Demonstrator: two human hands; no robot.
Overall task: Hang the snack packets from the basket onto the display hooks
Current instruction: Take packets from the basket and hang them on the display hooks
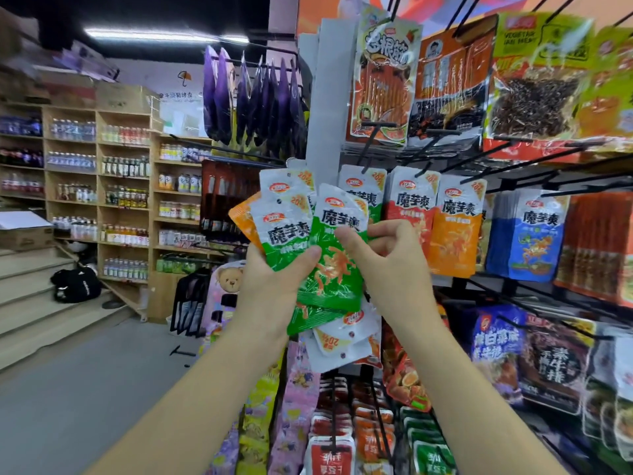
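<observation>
- Our left grip (274, 279) curls round a fanned bundle of snack packets (287, 231), at least five, held before the rack (323, 108).
- Our right grip (387, 258) pinches one green packet (337, 269) from it.
- Next, we judge: thread its hole onto the hook bearing the hanging green packets (358, 192), one of four colour rows.

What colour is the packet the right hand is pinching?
Green with a white top; the packet shows best in the head view.

Bright ceiling tube light (164, 35), packet glare, blurred, warped edges
</observation>
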